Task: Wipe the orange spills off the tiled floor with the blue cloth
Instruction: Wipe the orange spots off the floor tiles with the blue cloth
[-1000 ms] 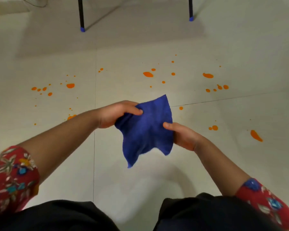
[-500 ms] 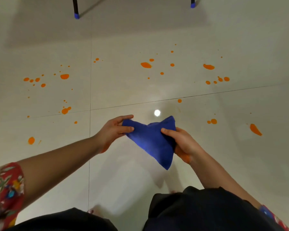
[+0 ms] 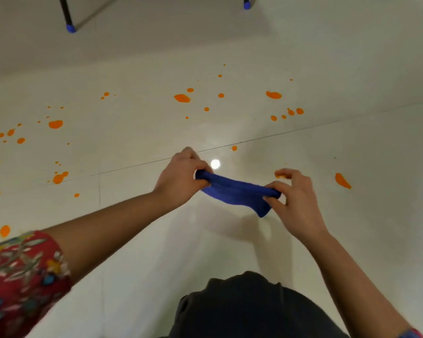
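- We hold the blue cloth (image 3: 235, 191) bunched into a sagging band, stretched above the tiled floor (image 3: 132, 240) between our left hand (image 3: 181, 176) and right hand (image 3: 296, 203), with one corner hanging down at the right end.
- We see orange spills (image 3: 182, 98) dotting the pale tiles as scattered drops and blotches, beyond and beside the cloth.

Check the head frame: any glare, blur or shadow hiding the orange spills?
Head view: one small glare spot on the tiled floor beside the left hand, covering no spill; soft shadow below the blue cloth; sleeve at lower left motion-blurred; orange spills read crisp.
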Available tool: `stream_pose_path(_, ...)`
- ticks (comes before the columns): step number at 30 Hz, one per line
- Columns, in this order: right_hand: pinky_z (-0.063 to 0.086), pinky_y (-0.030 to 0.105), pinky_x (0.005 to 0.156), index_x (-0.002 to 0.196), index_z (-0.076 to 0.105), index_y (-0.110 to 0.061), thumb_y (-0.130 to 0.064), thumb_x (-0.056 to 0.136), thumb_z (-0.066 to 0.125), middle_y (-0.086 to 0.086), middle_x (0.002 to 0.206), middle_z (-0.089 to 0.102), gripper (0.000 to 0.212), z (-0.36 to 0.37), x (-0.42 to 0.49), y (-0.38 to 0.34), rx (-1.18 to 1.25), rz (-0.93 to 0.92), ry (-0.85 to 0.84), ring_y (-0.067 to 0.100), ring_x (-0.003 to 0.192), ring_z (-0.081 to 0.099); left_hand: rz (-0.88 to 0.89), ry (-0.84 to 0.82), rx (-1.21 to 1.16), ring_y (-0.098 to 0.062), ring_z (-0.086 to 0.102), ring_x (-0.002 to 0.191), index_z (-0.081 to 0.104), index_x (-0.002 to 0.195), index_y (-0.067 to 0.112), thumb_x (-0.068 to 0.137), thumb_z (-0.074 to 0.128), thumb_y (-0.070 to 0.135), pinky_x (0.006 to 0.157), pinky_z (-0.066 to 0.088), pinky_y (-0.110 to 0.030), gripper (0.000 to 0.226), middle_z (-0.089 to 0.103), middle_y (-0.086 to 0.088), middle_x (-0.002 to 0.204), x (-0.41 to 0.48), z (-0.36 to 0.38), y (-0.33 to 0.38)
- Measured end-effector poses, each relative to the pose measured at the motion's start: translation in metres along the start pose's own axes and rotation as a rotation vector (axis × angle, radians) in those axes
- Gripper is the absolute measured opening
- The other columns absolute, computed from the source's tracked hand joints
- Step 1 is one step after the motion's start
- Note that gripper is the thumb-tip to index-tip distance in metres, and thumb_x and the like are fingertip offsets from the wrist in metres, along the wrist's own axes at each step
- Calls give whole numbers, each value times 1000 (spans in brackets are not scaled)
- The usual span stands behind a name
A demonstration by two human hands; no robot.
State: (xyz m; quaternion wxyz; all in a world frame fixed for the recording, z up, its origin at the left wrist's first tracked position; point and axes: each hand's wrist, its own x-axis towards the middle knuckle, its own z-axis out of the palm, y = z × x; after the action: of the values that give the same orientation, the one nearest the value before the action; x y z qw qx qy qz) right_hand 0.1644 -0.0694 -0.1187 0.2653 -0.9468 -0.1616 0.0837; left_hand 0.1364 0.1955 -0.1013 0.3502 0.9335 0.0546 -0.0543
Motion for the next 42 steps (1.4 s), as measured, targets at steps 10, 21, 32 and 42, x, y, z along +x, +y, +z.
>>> stream_pose_path(10,49,25,75,109,70,-33,-60,87,48,-16,101,69,41,-12,-63,46,-173,-126,-217,9,91,63,49,-18,21,-14,21,145,39,143,28,82,69,13,117,20,-27,69,27,7,156,13,94,-24)
stream_pose_path(21,16,53,116,154,13,-33,-41,100,26,-4,162,14,56,124,-57,89,-414,-85,-177,26,150,11,-144,-157,358,-9,-29,140,-14,151,30,98,18,51,113,-18,-31,66,-28,11,154,-3,131,-89)
stream_pose_path(32,9,52,119,155,12,-35,-41,100,27,-5,163,8,57,160,2,36,-386,-63,-125,25,151,3,-138,-33,455,-13,-16,146,-7,153,27,96,12,49,117,-8,-37,64,-13,4,161,-7,147,-100)
stream_pose_path(42,2,55,119,155,4,-34,-44,96,9,-4,164,-3,60,112,112,88,-347,424,27,27,150,-4,-124,18,385,-12,-12,147,7,153,27,93,7,51,119,-6,-40,64,-2,5,162,19,128,-86)
